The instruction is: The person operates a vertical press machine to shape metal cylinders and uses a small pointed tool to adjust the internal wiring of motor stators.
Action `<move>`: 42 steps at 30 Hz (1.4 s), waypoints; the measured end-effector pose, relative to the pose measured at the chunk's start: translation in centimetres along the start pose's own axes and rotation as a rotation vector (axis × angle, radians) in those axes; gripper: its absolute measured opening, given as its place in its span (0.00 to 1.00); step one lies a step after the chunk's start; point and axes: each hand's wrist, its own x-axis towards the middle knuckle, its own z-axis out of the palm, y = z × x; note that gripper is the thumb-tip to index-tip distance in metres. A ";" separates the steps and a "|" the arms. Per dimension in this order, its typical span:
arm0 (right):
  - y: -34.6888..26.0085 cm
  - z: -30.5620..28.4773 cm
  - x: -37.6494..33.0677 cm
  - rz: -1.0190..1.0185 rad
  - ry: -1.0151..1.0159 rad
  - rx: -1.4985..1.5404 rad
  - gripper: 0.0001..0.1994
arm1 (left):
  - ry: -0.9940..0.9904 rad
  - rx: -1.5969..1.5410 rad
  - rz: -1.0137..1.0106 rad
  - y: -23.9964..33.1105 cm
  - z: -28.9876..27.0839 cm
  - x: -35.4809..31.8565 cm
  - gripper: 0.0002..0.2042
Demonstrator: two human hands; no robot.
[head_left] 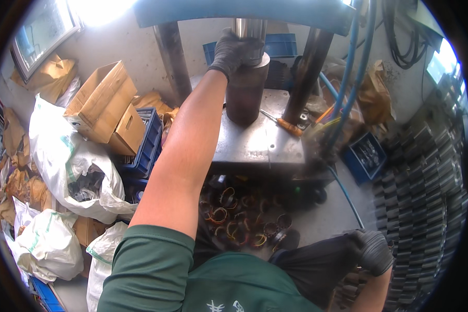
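My left hand (233,52), in a dark grey glove, reaches far forward under the blue press head (244,13). Its fingers wrap round a shiny metal cylinder (250,28), just above a thick dark cylindrical block (244,96) that stands upright on the steel press table (260,145). Part of the grip is hidden by the hand's own back. My right hand (375,252), gloved too, is low at the right by my knee, its fingers curled. A thin blue hose (346,195) runs down to it; what lies inside those fingers is hidden.
Dark press columns (172,62) flank the block. An orange-handled screwdriver (289,127) lies on the table. Beneath are several wire-wound rings (229,197). Stacked metal parts (421,182) line the right, beside a blue bin (365,156). Cardboard boxes (104,99) and white sacks (57,151) crowd the left.
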 end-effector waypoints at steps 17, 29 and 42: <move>0.6 0.3 0.8 -0.024 0.078 0.005 0.14 | 0.050 0.021 0.059 -0.6 -1.1 0.2 0.36; 0.2 -0.7 1.1 -0.053 -0.126 0.014 0.11 | 0.037 -0.057 0.064 -0.6 -1.1 0.0 0.34; 1.8 -8.8 16.4 -0.178 0.902 -0.087 0.07 | 0.090 0.140 0.077 -1.3 -1.4 1.0 0.47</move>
